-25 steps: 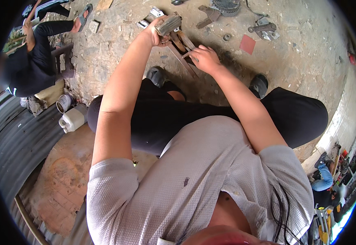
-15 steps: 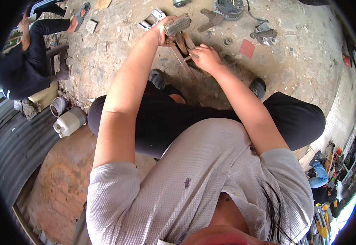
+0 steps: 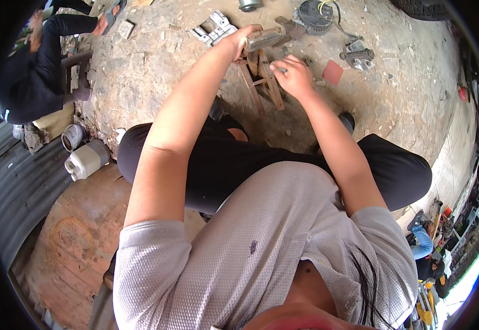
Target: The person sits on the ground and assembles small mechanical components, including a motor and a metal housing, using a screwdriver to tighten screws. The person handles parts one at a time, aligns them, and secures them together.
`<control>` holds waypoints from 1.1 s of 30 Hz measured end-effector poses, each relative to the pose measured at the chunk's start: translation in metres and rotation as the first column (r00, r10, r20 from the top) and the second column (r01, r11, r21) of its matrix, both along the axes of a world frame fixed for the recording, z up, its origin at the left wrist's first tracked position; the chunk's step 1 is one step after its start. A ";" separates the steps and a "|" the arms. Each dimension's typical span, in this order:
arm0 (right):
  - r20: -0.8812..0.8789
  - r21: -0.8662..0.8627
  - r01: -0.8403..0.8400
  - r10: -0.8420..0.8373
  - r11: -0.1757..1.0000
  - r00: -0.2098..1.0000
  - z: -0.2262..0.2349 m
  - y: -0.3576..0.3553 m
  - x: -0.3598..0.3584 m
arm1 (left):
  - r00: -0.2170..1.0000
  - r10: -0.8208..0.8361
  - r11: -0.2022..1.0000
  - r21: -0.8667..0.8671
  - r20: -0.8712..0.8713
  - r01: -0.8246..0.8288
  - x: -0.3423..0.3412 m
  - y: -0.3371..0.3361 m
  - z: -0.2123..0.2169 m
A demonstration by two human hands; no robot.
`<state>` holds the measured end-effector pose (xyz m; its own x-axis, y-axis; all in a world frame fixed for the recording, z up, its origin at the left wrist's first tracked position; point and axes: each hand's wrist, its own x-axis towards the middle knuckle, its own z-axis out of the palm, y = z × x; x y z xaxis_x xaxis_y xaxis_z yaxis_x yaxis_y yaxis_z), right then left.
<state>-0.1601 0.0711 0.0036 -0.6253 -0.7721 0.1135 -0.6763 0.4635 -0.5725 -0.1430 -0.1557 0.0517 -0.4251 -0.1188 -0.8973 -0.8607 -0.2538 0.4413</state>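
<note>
I have the left hand reaching well forward, its grip clasped on a worn grey-brown oblong block, whose material I cannot make out. The block sits at the far end of a narrow rusty-brown frame, with two slim legs pointing back toward the body and a short crossbar between them, above the bare grey concrete floor. My right hand is just beside the frame's right leg, fingers curled; I cannot tell whether that grip pinches something small or touches the leg.

Near the left wrist I see a silver metal casting with cut-outs. Beyond the block lies a dark round ribbed part. To the right of the right hand lie a flat red square and a dark metal rod-like part. Off to my left, a seated co-worker in dark clothes is near a white plastic jug.
</note>
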 end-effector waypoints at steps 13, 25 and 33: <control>0.231 0.110 -0.048 0.022 0.993 0.973 -0.008 0.016 -0.010 | 0.997 -0.067 0.996 -0.061 -0.039 0.065 0.007 0.012 0.007; 0.439 0.374 0.897 -0.897 0.237 0.055 -0.151 0.163 -0.054 | 0.994 -0.070 0.997 -0.021 -0.079 0.069 0.023 0.020 0.012; 0.614 0.434 0.761 -0.776 0.483 0.143 -0.133 0.137 -0.030 | 0.992 -0.105 0.989 -0.109 -0.068 0.097 0.029 0.020 0.009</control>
